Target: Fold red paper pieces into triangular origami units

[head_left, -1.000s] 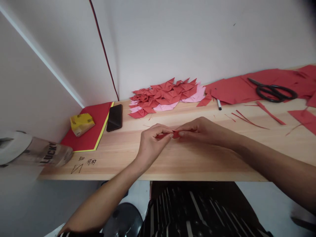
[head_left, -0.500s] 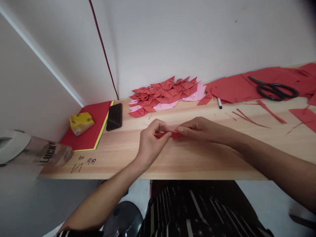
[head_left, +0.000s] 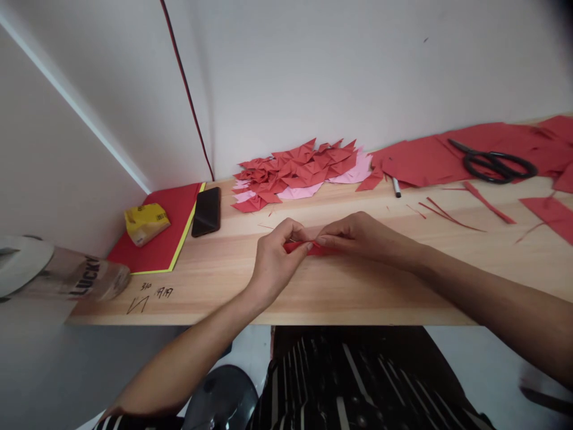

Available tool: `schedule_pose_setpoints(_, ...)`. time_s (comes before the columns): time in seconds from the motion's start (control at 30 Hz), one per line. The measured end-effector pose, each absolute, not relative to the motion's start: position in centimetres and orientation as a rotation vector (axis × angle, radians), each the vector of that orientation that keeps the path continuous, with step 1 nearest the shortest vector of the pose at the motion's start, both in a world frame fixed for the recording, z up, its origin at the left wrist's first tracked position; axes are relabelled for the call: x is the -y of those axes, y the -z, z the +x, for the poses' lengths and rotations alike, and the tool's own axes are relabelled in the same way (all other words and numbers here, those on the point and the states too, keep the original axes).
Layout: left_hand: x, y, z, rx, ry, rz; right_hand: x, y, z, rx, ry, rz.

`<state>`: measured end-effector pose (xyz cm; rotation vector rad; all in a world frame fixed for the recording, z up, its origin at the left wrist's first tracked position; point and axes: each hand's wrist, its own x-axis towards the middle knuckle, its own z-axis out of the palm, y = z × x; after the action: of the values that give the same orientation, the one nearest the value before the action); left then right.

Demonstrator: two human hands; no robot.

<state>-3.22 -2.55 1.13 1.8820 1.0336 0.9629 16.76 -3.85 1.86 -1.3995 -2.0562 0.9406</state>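
Observation:
My left hand (head_left: pixel 275 254) and my right hand (head_left: pixel 360 236) meet over the middle of the wooden table (head_left: pixel 340 280). Both pinch a small folded piece of red paper (head_left: pixel 313 248) that lies low against the tabletop. The left fingers curl round its left end, and the right fingertips press on its right part. Most of the paper is hidden under my fingers. Behind my hands lies a pile of folded red and pink paper triangles (head_left: pixel 302 170).
Black scissors (head_left: pixel 495 162) rest on red paper sheets (head_left: pixel 430 158) at the back right, with a marker (head_left: pixel 396 188) and thin red strips (head_left: pixel 447 215) nearby. A black phone (head_left: pixel 206 211), a red folder (head_left: pixel 168 230) carrying a yellow packet (head_left: pixel 145 223), and a clear bottle (head_left: pixel 74 278) sit left.
My hands stay in place on the red paper. The right fingertips have slid slightly left toward the left hand, and the paper lies flatter on the table.

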Motion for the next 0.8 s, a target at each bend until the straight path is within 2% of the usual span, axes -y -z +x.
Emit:
schedule_pose_setpoints(0.23, 1.8, -1.0, -3.4, -0.925, -0.875, 1.803, 3.7, -1.4, 16.8, 2.174, -0.827, -1.394)
schedule_pose_setpoints(0.47, 0.2, -2.8, -3.4, -0.957, -0.595, 2.190, 4.0, -1.4, 16.4, 2.362, -0.295, -1.359)
schedule_pose_setpoints(0.8, -1.6, -2.9, -1.7, -0.884, -0.561, 2.312, 3.5, -1.3, 17.1, 2.327, -0.279, -1.422)
